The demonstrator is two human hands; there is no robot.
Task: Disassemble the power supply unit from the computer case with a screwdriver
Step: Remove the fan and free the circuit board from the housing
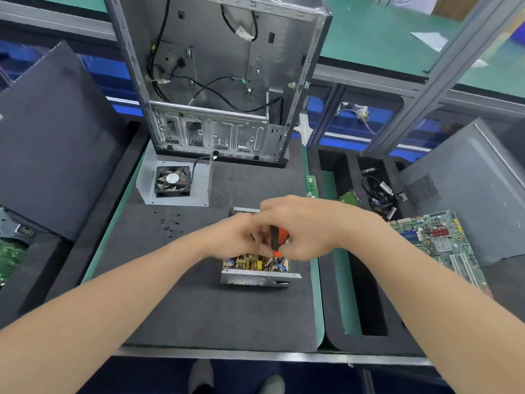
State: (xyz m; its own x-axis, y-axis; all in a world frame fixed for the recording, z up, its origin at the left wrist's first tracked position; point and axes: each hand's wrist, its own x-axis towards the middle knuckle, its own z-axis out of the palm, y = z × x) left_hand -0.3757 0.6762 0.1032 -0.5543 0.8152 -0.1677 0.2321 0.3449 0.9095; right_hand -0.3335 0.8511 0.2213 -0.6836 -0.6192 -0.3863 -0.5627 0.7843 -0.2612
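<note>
The open power supply unit (257,270) lies on the dark foam mat, its circuit board with yellow parts exposed and a perforated metal wall facing me. My right hand (304,226) grips an orange and black screwdriver (278,237) above the unit. My left hand (235,237) meets it over the board with curled fingers; whether they grip anything is hidden. The stripped computer case (216,81) stands upright at the back of the mat, with loose black cables inside.
A metal cover plate with a black fan (172,182) lies left of the unit, with several small black screws (170,221) near it. A motherboard (437,240) and a cable tray (377,191) sit to the right. Dark case panels (54,137) lean at the left.
</note>
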